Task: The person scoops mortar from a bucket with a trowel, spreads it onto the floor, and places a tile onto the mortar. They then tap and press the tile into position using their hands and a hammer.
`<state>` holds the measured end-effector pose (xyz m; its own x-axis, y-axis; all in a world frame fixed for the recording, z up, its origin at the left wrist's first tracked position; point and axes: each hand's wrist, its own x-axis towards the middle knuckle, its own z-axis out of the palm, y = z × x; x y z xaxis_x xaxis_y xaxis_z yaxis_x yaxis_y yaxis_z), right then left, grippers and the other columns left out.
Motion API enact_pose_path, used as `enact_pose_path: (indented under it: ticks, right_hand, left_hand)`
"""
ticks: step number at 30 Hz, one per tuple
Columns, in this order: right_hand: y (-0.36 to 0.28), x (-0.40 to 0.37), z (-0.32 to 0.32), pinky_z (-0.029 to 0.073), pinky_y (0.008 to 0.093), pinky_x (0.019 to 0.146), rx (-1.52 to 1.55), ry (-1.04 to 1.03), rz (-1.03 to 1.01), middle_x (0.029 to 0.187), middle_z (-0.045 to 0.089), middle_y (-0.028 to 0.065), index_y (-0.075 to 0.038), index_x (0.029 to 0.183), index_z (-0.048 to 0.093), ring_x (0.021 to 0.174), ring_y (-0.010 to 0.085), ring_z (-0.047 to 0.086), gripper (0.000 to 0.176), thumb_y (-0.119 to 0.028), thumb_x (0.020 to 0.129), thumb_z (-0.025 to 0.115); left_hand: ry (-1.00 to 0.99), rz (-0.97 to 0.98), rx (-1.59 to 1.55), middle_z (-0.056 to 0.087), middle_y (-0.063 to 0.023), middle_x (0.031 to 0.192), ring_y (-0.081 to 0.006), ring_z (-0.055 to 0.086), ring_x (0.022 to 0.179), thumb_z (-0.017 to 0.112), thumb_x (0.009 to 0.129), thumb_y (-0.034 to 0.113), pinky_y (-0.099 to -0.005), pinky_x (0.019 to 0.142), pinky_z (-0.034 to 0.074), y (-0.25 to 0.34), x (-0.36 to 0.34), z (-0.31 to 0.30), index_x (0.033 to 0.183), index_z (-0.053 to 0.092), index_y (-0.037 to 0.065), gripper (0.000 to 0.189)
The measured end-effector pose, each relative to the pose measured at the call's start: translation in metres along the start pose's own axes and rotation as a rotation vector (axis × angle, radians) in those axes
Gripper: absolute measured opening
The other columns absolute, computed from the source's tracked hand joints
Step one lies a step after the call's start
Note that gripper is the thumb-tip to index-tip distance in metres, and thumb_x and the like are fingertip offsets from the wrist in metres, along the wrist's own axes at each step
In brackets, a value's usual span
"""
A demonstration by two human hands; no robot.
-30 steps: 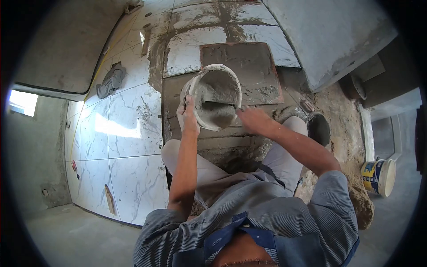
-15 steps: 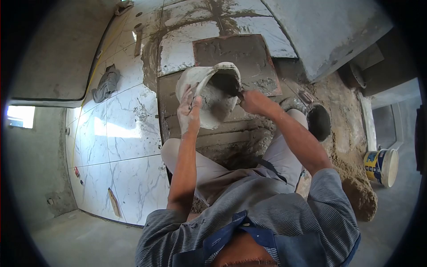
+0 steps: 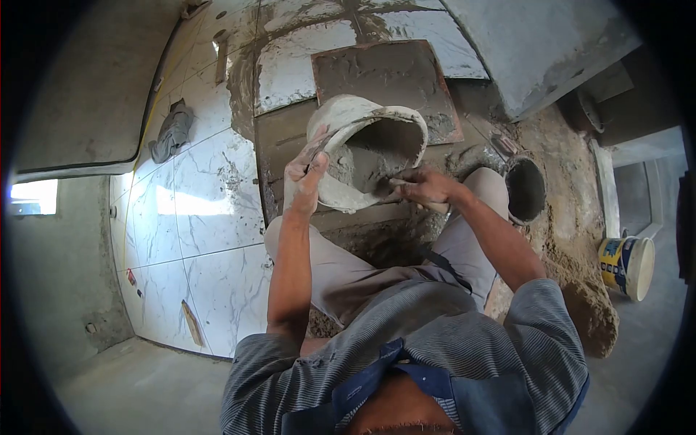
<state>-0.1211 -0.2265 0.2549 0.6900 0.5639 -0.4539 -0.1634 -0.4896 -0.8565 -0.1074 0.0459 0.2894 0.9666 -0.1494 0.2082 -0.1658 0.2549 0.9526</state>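
Note:
My left hand point(image 3: 306, 177) is closed on the near-left rim of a mortar-crusted bucket point(image 3: 337, 112), which is tipped with its mouth towards me. Wet grey mortar lies inside it. In my right hand point(image 3: 429, 187) is a trowel point(image 3: 438, 207), gripped by its pale handle; its blade is at the bucket's mouth and mostly hidden. Just beyond the bucket, a tile point(image 3: 384, 72) lies spread with grey mortar, its reddish edge showing. The bucket is over a bed of mortar point(image 3: 279, 134) between my knees.
White marbled tiles point(image 3: 217, 232) cover the floor at left, with a grey cloth point(image 3: 174, 133) and a wood strip point(image 3: 192, 322) on them. A dark-mouthed bucket point(image 3: 525, 191) stands by my right knee. Further right are a sand heap point(image 3: 591, 312) and a yellow-blue paint bucket point(image 3: 625, 267).
The bucket has shifted right and turned its mouth more towards me. My right hand has moved slightly right and lower, bringing the trowel's handle into sight. My left hand stays on the rim.

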Motion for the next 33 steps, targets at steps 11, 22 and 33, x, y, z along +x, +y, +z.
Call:
enact_pose_path:
  ticks: [11, 22, 33]
  right_hand:
    - [0.019, -0.009, 0.016, 0.045, 0.0264, 0.048, 0.341, 0.093, -0.033, 0.071, 0.056, 0.0045, -0.001, 0.100, 0.056, 0.053, 0.0119, 0.055, 0.028, -0.027, 0.087, 0.057]
    - [0.015, -0.013, 0.022, 0.045, 0.0266, 0.049, 0.327, 0.102, 0.047, 0.072, 0.057, 0.0061, -0.001, 0.104, 0.053, 0.055, 0.0121, 0.055, 0.031, -0.025, 0.086, 0.058]
    - [0.078, -0.004, -0.035, 0.045, 0.0260, 0.050, 0.430, 0.686, 0.182, 0.073, 0.056, 0.0039, -0.004, 0.106, 0.054, 0.058, 0.0114, 0.054, 0.030, -0.025, 0.084, 0.057]
  left_hand:
    - [0.211, -0.062, -0.268, 0.058, -0.0077, 0.114, -0.0150, 0.052, 0.104, 0.060, 0.087, 0.018, -0.0282, 0.094, 0.036, -0.022, 0.002, 0.009, 0.115, 0.056, -0.003, 0.036]
    - [0.571, -0.100, -0.452, 0.060, -0.0057, 0.102, -0.0150, 0.056, 0.094, 0.058, 0.088, 0.022, -0.0302, 0.087, 0.043, -0.088, -0.005, -0.029, 0.104, 0.059, 0.002, 0.026]
    - [0.633, -0.098, -0.429, 0.047, -0.0130, 0.129, -0.0271, 0.045, 0.118, 0.043, 0.094, 0.030, -0.0407, 0.102, 0.034, -0.081, -0.041, -0.095, 0.129, 0.041, -0.001, 0.046]
